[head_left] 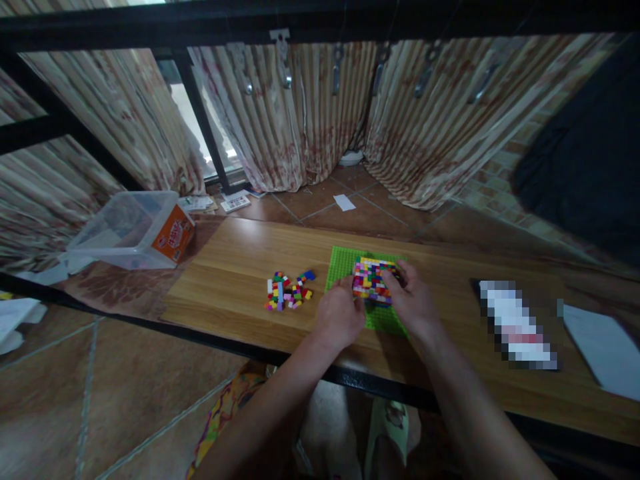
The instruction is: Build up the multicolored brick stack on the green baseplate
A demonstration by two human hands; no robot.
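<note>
There are 2 hands, both at 1 thick rectangular block of small multicoloured plastic bricks (370, 275), which is over 1 bright green studded plastic baseplate (341, 257) on the brown wood-grain table (225, 287). Whether block and baseplate touch, I cannot tell. The left hand (341, 312) is closed on the block's left side, fingers bent, back of the hand upward; its forearm comes from bottom left. The right hand (413, 293) grips the right side, w/ thumb laid on the bricks and fingers curled round the far corner; its forearm comes from bottom right. Left of the baseplate is 1 pile of loose multicoloured plastic bricks (280, 293) (too small for an exact no.). On the table's right part: 1 pixelated flat object (517, 327) and 1 flat white sheet (600, 347), approx. rectangular. Near the left end is 1 clear plastic box w/ orange label (173, 239).
</note>
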